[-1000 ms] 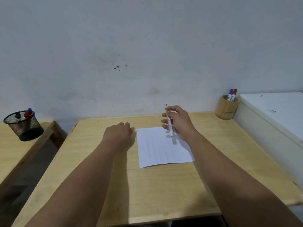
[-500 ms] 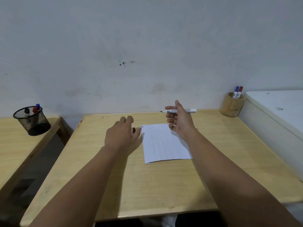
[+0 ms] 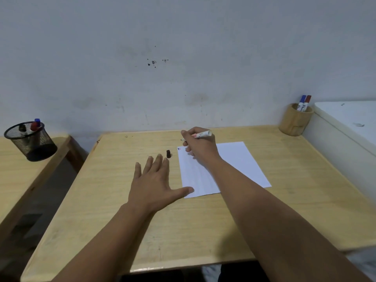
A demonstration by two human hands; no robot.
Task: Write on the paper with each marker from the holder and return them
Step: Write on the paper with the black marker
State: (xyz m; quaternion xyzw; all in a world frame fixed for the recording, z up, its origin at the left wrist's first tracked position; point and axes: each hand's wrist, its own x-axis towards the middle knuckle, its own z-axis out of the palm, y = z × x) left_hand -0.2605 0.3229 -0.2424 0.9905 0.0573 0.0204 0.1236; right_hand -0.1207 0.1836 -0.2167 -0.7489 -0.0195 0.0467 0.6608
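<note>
Head view: we are gripping a marker (image 3: 200,134) in our right hand (image 3: 200,148), fingers closed around it, above the top left corner of the paper (image 3: 240,161). Our left hand (image 3: 154,180) is lying flat and spread on the table (image 3: 284,190), thumb touching the paper's edge. A dark cap (image 3: 168,153) is standing beside the paper. The wooden holder (image 3: 296,121) is keeping 2 markers.

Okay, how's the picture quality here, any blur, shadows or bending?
Head view: evenly lit, no glare; soft shadows under the left hand and right hand; table edges splay with wide-angle distortion; marker print is too soft to read.
</note>
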